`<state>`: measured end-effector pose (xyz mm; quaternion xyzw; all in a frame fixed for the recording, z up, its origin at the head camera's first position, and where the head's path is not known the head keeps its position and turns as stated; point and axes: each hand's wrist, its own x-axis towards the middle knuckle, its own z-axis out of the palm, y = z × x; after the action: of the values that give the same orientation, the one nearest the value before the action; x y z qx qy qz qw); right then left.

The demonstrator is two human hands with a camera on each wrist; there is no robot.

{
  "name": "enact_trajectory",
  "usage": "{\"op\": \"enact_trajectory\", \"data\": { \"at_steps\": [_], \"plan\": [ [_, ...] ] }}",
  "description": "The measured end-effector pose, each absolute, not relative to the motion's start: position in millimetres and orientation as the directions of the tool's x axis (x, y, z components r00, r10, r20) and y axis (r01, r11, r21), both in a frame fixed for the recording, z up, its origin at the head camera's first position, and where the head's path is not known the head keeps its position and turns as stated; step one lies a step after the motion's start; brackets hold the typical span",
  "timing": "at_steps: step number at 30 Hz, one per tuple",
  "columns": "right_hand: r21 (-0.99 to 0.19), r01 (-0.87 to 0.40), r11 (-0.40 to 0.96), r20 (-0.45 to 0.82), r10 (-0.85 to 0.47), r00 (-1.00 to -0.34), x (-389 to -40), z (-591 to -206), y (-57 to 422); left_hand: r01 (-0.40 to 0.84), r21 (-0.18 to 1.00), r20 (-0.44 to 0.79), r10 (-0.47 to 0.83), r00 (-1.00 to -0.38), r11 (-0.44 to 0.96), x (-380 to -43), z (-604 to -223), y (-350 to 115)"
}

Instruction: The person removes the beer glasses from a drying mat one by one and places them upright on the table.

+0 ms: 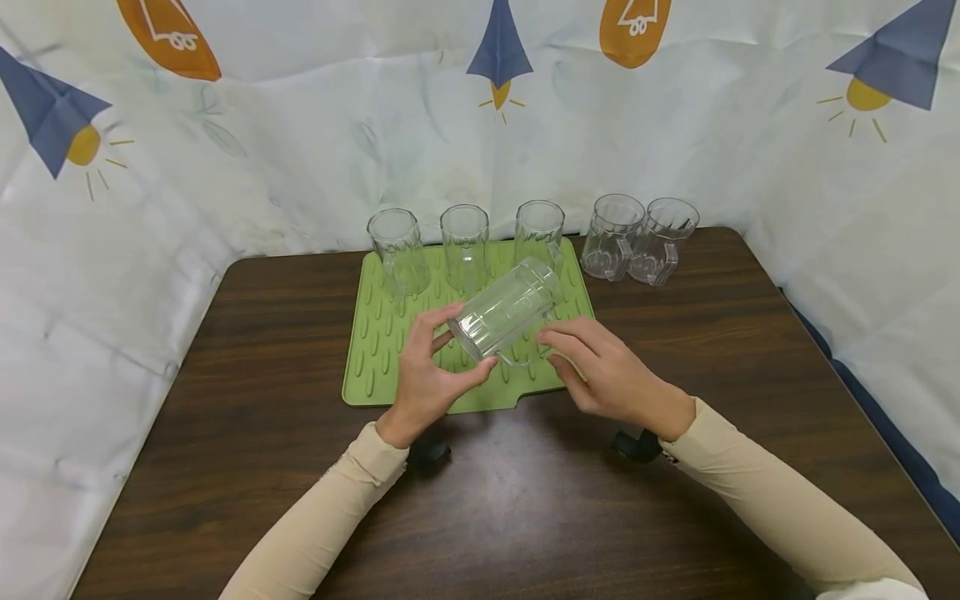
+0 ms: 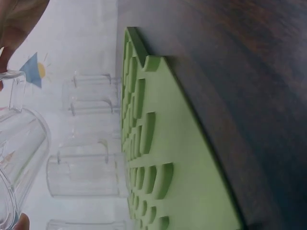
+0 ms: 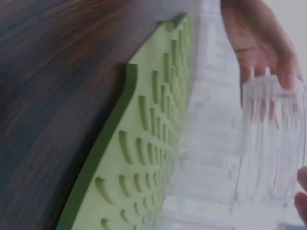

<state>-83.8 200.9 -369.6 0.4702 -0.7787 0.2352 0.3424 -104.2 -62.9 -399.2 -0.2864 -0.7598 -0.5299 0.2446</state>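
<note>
A clear beer mug [image 1: 504, 308] is held tilted on its side above a green drying mat [image 1: 367, 333]. My left hand [image 1: 431, 367] grips its lower left end, thumb on the near side and fingers on the far side. At the mug's handle, the fingers of my right hand [image 1: 603, 367] are curled and pinch it. The right wrist view also has the mug [image 3: 273, 139] with the left hand [image 3: 261, 36] around one end. In the left wrist view, the right hand [image 2: 19, 24] is at the handle [image 2: 17, 91].
Three clear mugs stand along the mat's back edge: left [image 1: 397, 250], middle [image 1: 465, 250] and right [image 1: 538, 229]. Two more, a nearer-left mug [image 1: 611, 237] and a far-right mug [image 1: 663, 242], stand close together on the dark wooden table [image 1: 262, 333]. A white printed curtain [image 1: 315, 150] hangs behind.
</note>
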Motion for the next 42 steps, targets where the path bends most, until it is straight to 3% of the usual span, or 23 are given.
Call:
{"op": "enact_trajectory", "data": {
  "at_steps": [6,10,16,20,31,36,42],
  "plan": [
    [-0.203,-0.866,0.456,0.816,-0.411,-0.408,-84,-375,206,0.698,0.66,0.679,0.179,-0.712,0.278,-107,-396,-68],
    [-0.383,-0.841,0.382,0.822,-0.275,-0.499,-82,-382,209,0.707,0.653,0.689,0.174,-0.703,0.271,-107,-395,-67],
    [-0.693,-0.688,0.217,0.677,-0.131,-0.724,-76,-392,210,0.715,0.648,0.699,0.167,-0.695,0.262,-107,-394,-66],
    [-0.809,-0.579,0.102,0.573,-0.09,-0.815,-74,-395,207,0.722,0.651,0.706,0.162,-0.689,0.235,-109,-393,-65],
    [-0.843,-0.489,-0.224,0.52,-0.107,-0.848,-75,-405,191,0.737,0.65,0.721,0.153,-0.676,0.186,-105,-391,-65],
    [-0.8,-0.42,-0.428,0.513,-0.125,-0.849,-76,-408,184,0.744,0.648,0.729,0.15,-0.668,0.162,-105,-392,-64],
    [-0.744,-0.38,-0.549,0.539,-0.159,-0.827,-77,-410,178,0.753,0.644,0.739,0.146,-0.658,0.135,-106,-391,-62]
  ]
}}
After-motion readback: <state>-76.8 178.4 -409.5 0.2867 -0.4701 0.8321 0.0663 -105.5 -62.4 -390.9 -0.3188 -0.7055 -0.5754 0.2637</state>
